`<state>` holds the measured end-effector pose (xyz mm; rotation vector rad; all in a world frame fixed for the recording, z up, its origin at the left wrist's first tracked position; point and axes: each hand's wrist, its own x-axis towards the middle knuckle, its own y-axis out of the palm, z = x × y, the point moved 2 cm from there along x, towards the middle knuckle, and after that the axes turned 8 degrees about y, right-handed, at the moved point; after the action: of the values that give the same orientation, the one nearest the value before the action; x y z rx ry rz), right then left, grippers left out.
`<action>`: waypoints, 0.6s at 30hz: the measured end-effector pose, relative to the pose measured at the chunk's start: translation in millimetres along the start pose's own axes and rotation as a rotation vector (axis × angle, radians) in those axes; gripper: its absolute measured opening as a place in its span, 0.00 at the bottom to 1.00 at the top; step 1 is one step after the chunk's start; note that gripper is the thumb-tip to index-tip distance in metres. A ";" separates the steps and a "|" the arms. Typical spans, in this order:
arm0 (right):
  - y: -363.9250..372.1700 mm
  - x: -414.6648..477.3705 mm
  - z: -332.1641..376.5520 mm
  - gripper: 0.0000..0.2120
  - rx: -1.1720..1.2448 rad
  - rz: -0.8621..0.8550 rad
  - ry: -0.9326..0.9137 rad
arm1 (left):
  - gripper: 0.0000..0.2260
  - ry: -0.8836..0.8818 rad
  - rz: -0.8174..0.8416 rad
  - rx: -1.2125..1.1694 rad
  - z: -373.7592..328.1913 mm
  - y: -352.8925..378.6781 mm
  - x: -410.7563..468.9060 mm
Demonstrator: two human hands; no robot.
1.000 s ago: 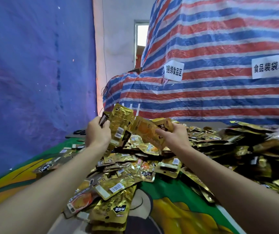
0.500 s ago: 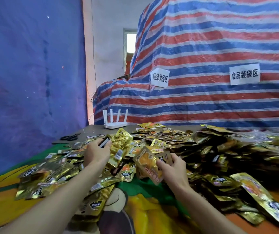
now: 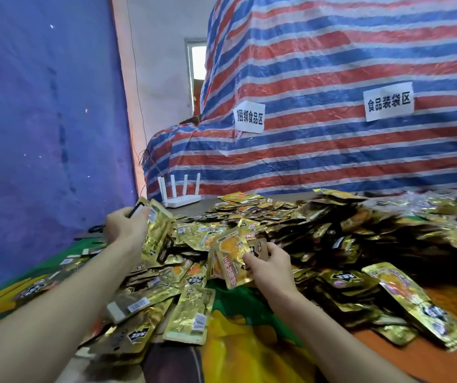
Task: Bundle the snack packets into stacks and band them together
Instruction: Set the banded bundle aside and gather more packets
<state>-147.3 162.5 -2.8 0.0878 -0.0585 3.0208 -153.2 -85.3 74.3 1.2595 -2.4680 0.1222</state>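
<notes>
Gathering step, judging by the grips; no band round anything yet. Sprawled over the table from 9 o'clock round to 3 o'clock: a loose heap of snack packets (image 3: 318,233), unsorted, overlapping, some face down.

Clamped in the left hand (image 3: 123,226), at 10 o'clock from the heap's near edge: a thin stack (image 3: 157,233) of gold packets, held on edge and lifted off the table, probably for sliding new ones against it and squaring the edges. Pinched along with it, above the knuckles, something thin and dark (image 3: 134,210); too blurred to call a band.

Gripped between thumb and fingers of the right hand (image 3: 270,268), at 6 o'clock of the heap: an orange-faced packet (image 3: 230,258) with at least 1 more behind it, printed side toward the camera, likely turned so for checking orientation before joining the stack. Hands apart, each closed on its own packets, the left one higher and further out.

Underneath everything, a colourful printed cloth (image 3: 249,344). At 12 o'clock past the left hand, a white router (image 3: 180,199) with 4 antennas, just beyond the heap's edge. Behind, a striped tarp (image 3: 332,150) bearing 2 paper signs (image 3: 249,117); at 9 o'clock, a blue sheet (image 3: 42,120).
</notes>
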 end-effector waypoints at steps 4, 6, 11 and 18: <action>3.6 0.0 -2.2 0.11 0.114 0.026 0.085 | 0.12 0.023 -0.070 -0.229 -15.1 1.2 -25.4; 5.1 -0.3 -3.9 0.12 0.189 0.037 0.120 | 0.09 -0.108 -0.031 -0.398 -14.7 3.8 -45.5; 10.9 -5.4 -6.4 0.13 0.394 0.119 0.163 | 0.20 -0.331 0.034 -0.599 7.9 20.0 -99.4; 17.9 -12.8 -5.2 0.20 0.471 0.241 0.139 | 0.20 -0.226 -0.059 -0.320 46.9 28.6 -124.1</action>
<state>-137.1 143.4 -9.4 -0.0961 0.7025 3.1982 -122.9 15.6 -11.3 1.2586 -2.5010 -0.4365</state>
